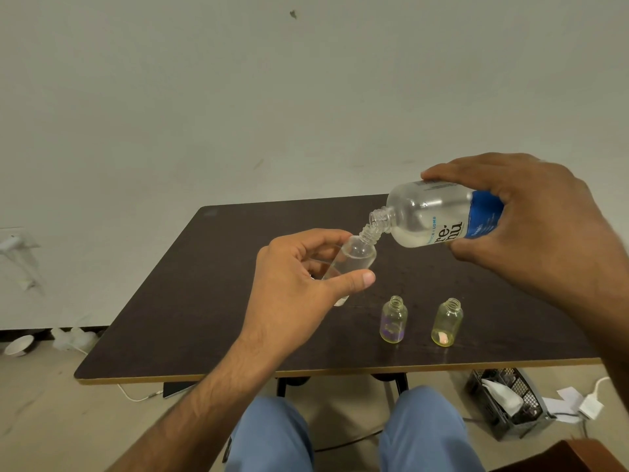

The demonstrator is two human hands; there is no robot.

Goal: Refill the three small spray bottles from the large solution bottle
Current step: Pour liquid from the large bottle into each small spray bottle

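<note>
Tipping the big bottle (439, 216) in the right hand (531, 226), its mouth touches the small bottle (354, 258) gripped by the left hand (299, 287). Two more small bottles (393, 320) stand on the worktop (204, 301).

A bare, plain room, perhaps a makeshift workspace: blank wall (238, 97), dark laminate table (204, 301), black crate (507, 403) and loose cables (136, 395) on the floor.
</note>
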